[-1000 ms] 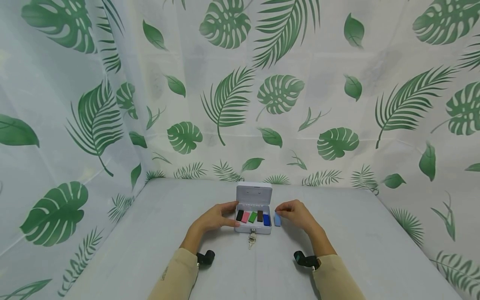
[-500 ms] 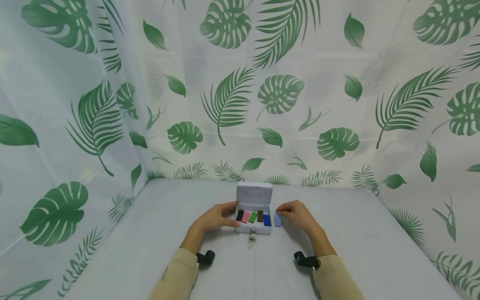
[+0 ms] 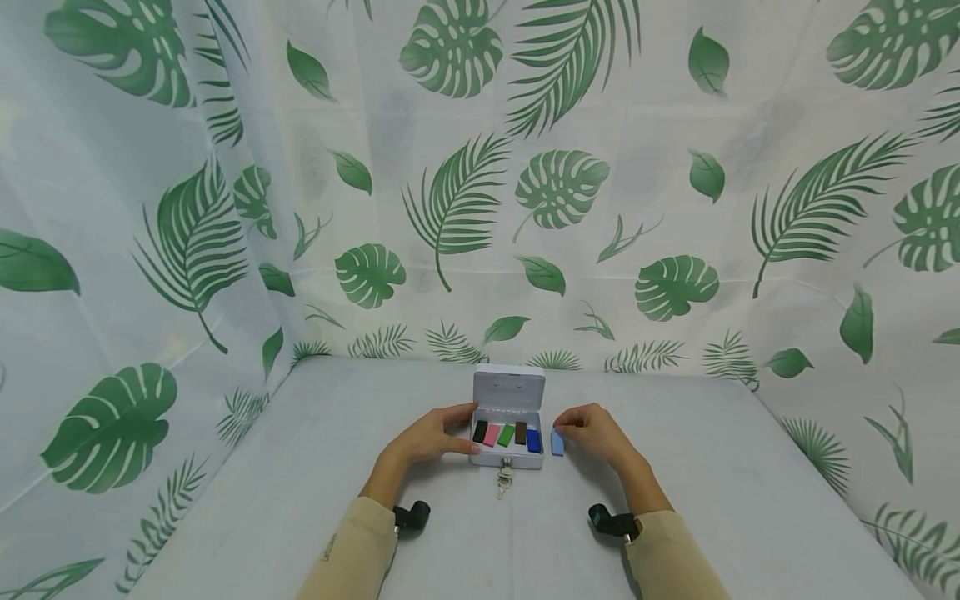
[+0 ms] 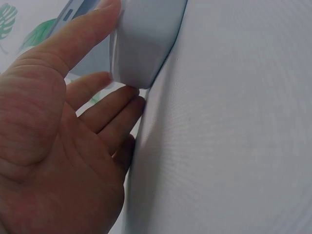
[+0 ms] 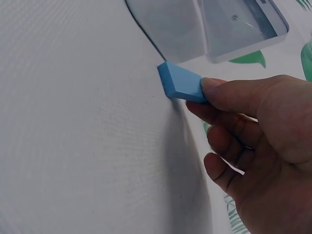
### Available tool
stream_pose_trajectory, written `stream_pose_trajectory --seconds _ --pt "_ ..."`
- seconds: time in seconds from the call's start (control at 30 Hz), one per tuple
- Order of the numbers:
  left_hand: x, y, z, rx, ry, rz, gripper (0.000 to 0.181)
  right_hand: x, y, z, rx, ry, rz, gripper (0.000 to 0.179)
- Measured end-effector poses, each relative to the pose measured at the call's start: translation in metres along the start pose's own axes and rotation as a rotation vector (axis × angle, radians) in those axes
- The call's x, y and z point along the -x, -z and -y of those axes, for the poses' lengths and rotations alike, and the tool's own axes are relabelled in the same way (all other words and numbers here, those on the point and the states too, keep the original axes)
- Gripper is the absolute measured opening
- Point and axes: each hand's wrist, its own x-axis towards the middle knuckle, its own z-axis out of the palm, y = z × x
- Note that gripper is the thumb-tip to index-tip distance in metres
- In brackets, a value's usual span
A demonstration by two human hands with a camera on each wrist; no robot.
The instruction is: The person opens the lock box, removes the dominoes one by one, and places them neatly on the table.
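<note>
A small white metal cash box (image 3: 487,460) stands on the table with its lid raised. Inside lie several small flat blocks: a black block (image 3: 480,431), a pink block (image 3: 492,434), a green block (image 3: 506,435), a brown block (image 3: 521,432) and a dark blue block (image 3: 533,440). My left hand (image 3: 426,437) rests at the box's left side, thumb on the front corner and fairly straight fingers along the side and back. Just right of the box, my right hand (image 3: 597,434) pinches a light blue block (image 5: 181,83) by one end, between thumb and fingers.
A lock with keys (image 3: 505,477) hangs at the box's front. Pale cloth covers the table (image 3: 300,500). Leaf-printed curtains (image 3: 480,225) rise behind and at both sides. Each wrist carries a black camera (image 3: 411,515).
My right hand and the light blue block have shifted very slightly to the right and toward me. My left hand and the box look still.
</note>
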Motion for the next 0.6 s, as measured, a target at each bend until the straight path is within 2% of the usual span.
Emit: stream_pose_trajectory --seconds 0.23,0.6 --pt "0.0003 -0.0001 -0.0003 -0.008 -0.006 0.005 0.091 -0.0002 -0.0017 -0.0020 0.012 -0.032 -0.001 0.011" --pt "-0.0009 0.0006 0.0008 0.000 -0.026 0.021 0.090 0.0023 -0.0029 -0.0028 0.027 -0.007 -0.009 0.010"
